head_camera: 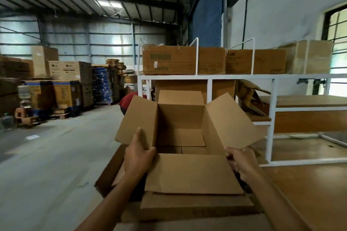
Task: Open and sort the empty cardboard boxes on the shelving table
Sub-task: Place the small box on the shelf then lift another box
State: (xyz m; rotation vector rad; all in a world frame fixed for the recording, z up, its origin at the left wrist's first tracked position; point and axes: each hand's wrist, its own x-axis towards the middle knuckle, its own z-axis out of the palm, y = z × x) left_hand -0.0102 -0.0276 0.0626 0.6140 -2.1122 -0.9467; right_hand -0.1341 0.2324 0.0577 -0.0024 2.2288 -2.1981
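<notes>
An empty brown cardboard box (181, 118) is held up in front of me with all its top flaps spread open. My left hand (138, 154) grips the near left corner, thumb over the left flap. At the near right corner my right hand (239, 161) pinches the edge of the right flap. The near flap (193, 173) hangs down toward me. Beneath the box lie flattened cardboard sheets (195, 204) on the wooden table (309, 193).
A white metal shelving frame (244, 76) stands behind, with closed cartons (183, 60) on its top shelf and folded cardboard (249, 95) inside. A person in red (127, 101) crouches behind the box. Stacked cartons on pallets (62, 84) line the far left of the concrete floor.
</notes>
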